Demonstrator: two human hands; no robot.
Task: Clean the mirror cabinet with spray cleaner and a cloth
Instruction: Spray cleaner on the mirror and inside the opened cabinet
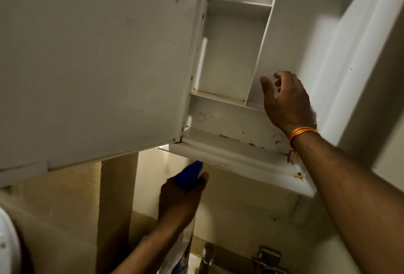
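Observation:
The white mirror cabinet (pixel 229 120) hangs open above me, its door (pixel 94 66) swung out to the left with the plain inner face toward me. The shelves inside hold nothing, and rust spots mark the bottom ledge. My left hand (pixel 181 199) grips a clear spray bottle with a blue nozzle (pixel 192 172), held below the cabinet's bottom edge with the nozzle tilted up. My right hand (pixel 286 101) reaches into the lower right compartment, fingers apart and holding nothing; an orange thread is tied at its wrist. No cloth is in view.
Beige tiled wall (pixel 240 208) runs below the cabinet. A metal tap (pixel 206 254) and another metal fitting (pixel 269 258) sit at the bottom edge. A white rounded object (pixel 7 243) shows at the far lower left. A white wall (pixel 360 77) flanks the cabinet's right side.

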